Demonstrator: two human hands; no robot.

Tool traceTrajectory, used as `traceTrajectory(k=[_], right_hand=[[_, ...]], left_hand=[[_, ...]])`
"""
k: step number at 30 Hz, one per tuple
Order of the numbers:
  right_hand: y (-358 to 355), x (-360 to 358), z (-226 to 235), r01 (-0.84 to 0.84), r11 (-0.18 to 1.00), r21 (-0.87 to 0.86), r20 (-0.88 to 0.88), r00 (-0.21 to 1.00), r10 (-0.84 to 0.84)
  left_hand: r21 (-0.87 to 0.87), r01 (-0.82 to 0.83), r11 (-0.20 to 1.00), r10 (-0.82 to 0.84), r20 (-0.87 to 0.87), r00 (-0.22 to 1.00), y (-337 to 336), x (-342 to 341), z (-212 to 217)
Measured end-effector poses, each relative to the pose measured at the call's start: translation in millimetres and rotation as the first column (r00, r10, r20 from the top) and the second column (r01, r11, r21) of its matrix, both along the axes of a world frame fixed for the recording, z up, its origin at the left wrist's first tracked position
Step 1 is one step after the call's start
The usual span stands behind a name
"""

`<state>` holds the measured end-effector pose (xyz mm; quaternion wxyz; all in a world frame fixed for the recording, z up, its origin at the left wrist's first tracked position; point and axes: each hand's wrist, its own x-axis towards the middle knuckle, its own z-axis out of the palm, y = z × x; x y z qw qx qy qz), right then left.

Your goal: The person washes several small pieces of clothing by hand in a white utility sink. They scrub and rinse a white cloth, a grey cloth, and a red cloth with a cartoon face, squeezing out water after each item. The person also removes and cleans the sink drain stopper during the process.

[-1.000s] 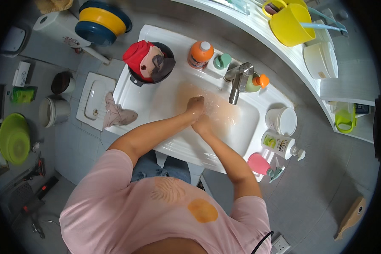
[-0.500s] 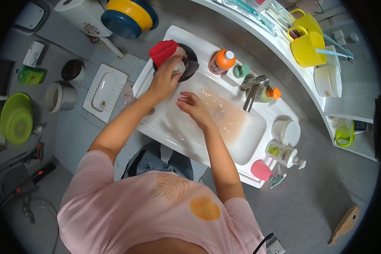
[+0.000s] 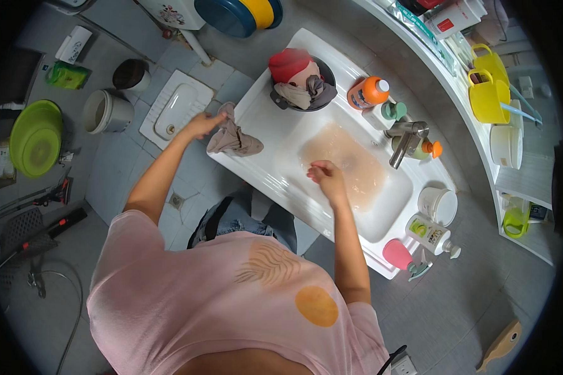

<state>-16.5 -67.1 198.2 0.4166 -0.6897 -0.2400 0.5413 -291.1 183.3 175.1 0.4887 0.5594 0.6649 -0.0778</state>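
Observation:
At the left corner of the white sink [image 3: 261, 122], a greyish-brown cloth [image 3: 239, 141] lies draped over the rim. My left hand [image 3: 200, 126] is closed at the upper edge of this cloth, one digit lying across it. Over the cloudy water [image 3: 350, 164] hovers my right hand [image 3: 329, 180], holding nothing, its fingers loosely bent and apart. A dark bowl [image 3: 329, 69] stands at the far left of the sink top. In it is a heap of fabric: a red cloth [image 3: 289, 64], and pale and dark grey pieces.
Along the sink's back stand an orange bottle [image 3: 368, 94], a green-capped bottle [image 3: 381, 115] and the metal faucet [image 3: 408, 140]. A white tub [image 3: 438, 206], a pump bottle [image 3: 428, 232] and a pink spray bottle [image 3: 398, 255] line the right end. A curved shelf [image 3: 444, 87] rises behind.
My left hand has left the fabric in the bowl and moved left and nearer, onto the greyish-brown cloth at the rim. My right hand stays over the water. The whole view has shifted.

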Motion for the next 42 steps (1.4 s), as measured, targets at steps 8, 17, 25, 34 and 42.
traceTrajectory(k=[8,17,25,34,42], right_hand=[[87.8,-103.5,-25.1,-0.211,0.964,0.161,0.35,0.926,0.145],[142.0,-183.4,-46.5,-0.346,0.938,-0.004,0.711,0.659,0.246],[86.0,-78.5,59.8,0.118,0.99,0.076,-0.407,0.91,-0.077],[67.0,-20.9,155.7,0.489,0.87,0.063,-0.463,0.787,-0.408],[28.2,14.7,150.8,0.49,0.871,0.04,-0.463,0.781,-0.418]], left_hand=[[0.455,0.008,0.89,-0.147,0.27,0.952,-26.9,1.0,-16.0],[0.065,-0.149,0.987,0.122,0.307,0.944,12.4,3.0,-46.9],[0.148,-0.109,0.983,-0.049,0.784,0.619,-17.2,24.0,90.9],[0.281,-0.011,0.96,-0.266,0.917,0.296,-69.4,103.3,168.3],[-0.892,0.431,0.138,0.85,0.33,0.411,-146.8,155.3,113.0]])
